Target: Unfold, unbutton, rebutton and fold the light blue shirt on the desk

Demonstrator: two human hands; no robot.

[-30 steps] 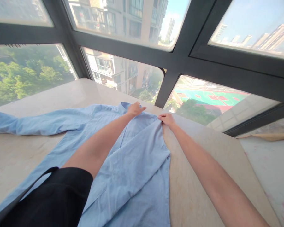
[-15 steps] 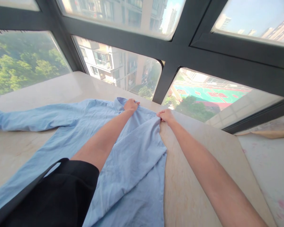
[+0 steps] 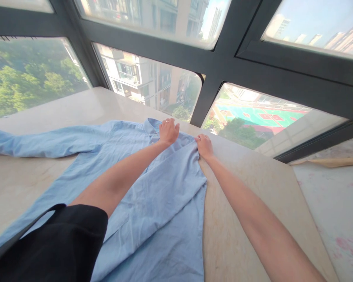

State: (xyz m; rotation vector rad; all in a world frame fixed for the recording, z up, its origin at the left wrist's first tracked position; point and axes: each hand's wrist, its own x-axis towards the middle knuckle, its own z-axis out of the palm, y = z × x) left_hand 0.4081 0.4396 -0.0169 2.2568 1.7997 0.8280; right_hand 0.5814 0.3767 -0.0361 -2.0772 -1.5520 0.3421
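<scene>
A light blue long-sleeved shirt (image 3: 129,156) lies spread on a pale stone-like sill, its collar towards the window. One sleeve stretches out to the left; the other is folded across the body. My left hand (image 3: 169,132), with a ring on one finger, is at the shirt beside the collar. Its fingers are extended and the thumb stands apart. At the folded shoulder edge, my right hand (image 3: 204,146) pinches the shirt's fabric between bent fingers. My left forearm hides part of the shirt's front.
Dark window frames (image 3: 217,64) rise right behind the sill (image 3: 238,203). A white floral-patterned surface (image 3: 329,211) borders the sill on the right. Buildings, trees and a sports court show through the glass.
My left hand has loosened its grip near the collar, lifting and spreading its fingers. My right hand stays at the shoulder edge, turned slightly more over it.
</scene>
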